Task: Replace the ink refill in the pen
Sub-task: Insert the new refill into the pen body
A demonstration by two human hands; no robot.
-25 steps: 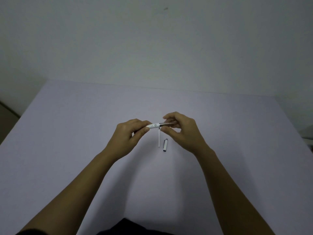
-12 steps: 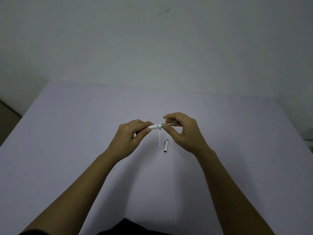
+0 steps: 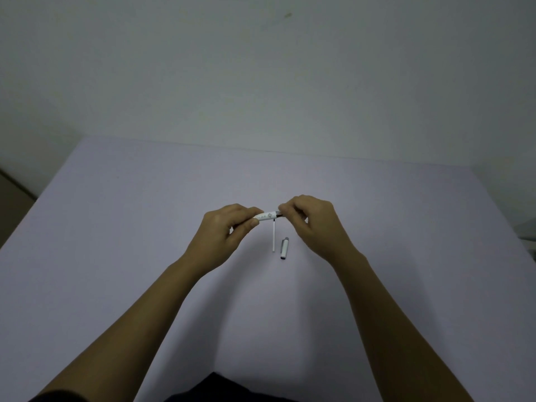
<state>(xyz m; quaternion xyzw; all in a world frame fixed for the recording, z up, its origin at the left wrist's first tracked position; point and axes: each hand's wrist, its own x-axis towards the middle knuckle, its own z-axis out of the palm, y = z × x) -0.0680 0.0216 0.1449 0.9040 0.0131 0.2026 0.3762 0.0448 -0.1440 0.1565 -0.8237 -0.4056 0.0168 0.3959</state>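
Observation:
My left hand point(image 3: 224, 232) pinches the white pen barrel point(image 3: 266, 216), held level above the table. At the barrel's right end my right hand point(image 3: 311, 223) has its fingertips closed on a dark part, most of it hidden by the fingers. Below the hands a thin white ink refill point(image 3: 273, 237) lies on the table, pointing toward me. Just right of the refill lies the white pen cap point(image 3: 284, 248) with a grey tip.
The pale lilac table point(image 3: 116, 256) reaches the grey wall at the back. Its left edge drops to a dark floor, and a pale object shows at the far right edge point(image 3: 528, 227).
My right hand has slid left along the dark part toward the barrel, so less of it shows between the hands. The refill and cap on the table have not moved.

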